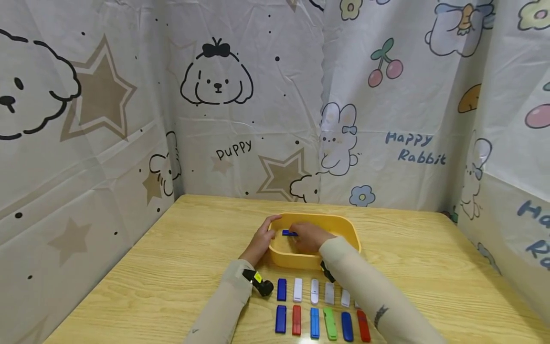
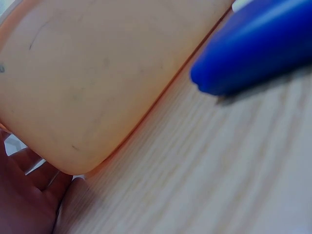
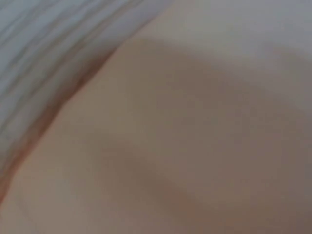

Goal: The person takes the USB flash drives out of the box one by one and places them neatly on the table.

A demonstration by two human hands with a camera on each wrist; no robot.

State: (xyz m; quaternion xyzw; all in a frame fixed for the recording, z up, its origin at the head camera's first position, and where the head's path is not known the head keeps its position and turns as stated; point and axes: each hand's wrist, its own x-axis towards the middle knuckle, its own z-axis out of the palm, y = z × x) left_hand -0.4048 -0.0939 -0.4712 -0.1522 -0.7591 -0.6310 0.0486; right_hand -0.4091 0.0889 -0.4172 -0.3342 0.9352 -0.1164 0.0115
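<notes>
A yellow plastic tub [image 1: 296, 260] stands on the table. My left hand [image 1: 260, 241] grips its left side, thumb at the rim; in the left wrist view, fingers [image 2: 46, 178] curl against the tub's end wall. Reaching into the tub, my right hand [image 1: 310, 237] pinches a blue stick [image 1: 289, 233], which looks like a USB stick; its right part is hidden by the fingers. The right wrist view shows only the blurred tub wall [image 3: 146, 146] close up.
Two rows of similar sticks lie in front of the tub: blue [image 1: 281, 289] and white [image 1: 298, 290] ones behind, red [image 1: 296, 320], blue and green [image 1: 330, 323] ones nearer. My right sleeve [image 1: 369, 286] covers part of the rows. Patterned curtains [image 1: 258, 119] surround the wooden table [image 1: 142, 286].
</notes>
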